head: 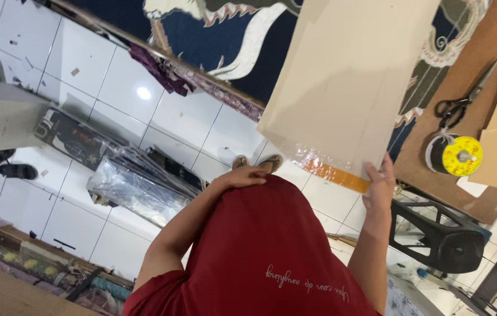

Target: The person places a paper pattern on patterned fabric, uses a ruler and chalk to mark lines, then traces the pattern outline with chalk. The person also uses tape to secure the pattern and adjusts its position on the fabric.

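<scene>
Large beige cardboard sheet [348, 76], light, stiff, film-slick at its taped edge, which my right hand [380, 184] pinches closed; left hand [242, 175] rests empty, half-curled on my hip

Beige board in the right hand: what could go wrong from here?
The right hand pinches the beige board only at its taped corner, while the left hand rests on the red shirt; the sheet might tip or slip. It hangs near the scissors and tape roll and could knock them. The black stool close by might trip the person.
</scene>
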